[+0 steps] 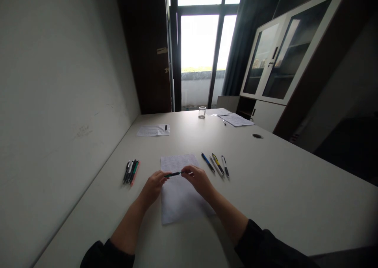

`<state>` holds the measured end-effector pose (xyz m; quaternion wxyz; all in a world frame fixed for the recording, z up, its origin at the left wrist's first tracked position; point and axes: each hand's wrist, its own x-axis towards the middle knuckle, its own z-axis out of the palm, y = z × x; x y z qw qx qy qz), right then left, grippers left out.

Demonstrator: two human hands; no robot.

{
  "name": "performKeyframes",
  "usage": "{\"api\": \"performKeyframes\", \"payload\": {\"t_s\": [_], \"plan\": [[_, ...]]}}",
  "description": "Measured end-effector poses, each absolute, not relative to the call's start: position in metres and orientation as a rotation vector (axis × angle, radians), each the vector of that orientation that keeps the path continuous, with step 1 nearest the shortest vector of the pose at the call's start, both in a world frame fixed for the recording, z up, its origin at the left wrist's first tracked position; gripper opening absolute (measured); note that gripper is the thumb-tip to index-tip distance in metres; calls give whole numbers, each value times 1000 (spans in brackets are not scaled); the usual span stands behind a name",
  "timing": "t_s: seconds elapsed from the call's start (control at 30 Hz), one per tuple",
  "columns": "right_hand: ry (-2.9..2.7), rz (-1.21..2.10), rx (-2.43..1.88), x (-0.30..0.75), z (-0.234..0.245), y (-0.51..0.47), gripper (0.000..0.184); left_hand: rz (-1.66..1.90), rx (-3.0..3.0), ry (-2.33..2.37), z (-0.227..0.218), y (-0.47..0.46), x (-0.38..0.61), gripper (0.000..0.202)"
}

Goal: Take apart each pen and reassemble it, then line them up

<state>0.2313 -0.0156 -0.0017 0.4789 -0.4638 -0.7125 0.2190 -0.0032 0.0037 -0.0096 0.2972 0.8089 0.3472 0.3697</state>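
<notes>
1. Above the sheet of paper (180, 205): dark pen (174, 174), held roughly level, its middle exposed.
2. Left hand (155, 183) grasps one end; right hand (195, 176) pinches the other, whether tip or clicker is too dim to tell.
3. Left of the sheet: a row of pens (132, 171), packed side by side.
4. Right of it: four pens (217, 164), slanted, one blue, one yellow.

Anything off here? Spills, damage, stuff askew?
No spill shows. The left wall has dark scuffs on mostly plain paint, and pale, ragged scraps mark the dark panel by the window. The held pen is too small to judge for damage.
</notes>
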Motion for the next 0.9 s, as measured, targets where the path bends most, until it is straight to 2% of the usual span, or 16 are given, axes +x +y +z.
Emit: {"api": "performKeyframes", "payload": {"t_s": [0.9], "plan": [[-1805, 466, -1136, 232, -3, -16, 6, 999, 2197, 939, -8, 2, -1, 33]]}}
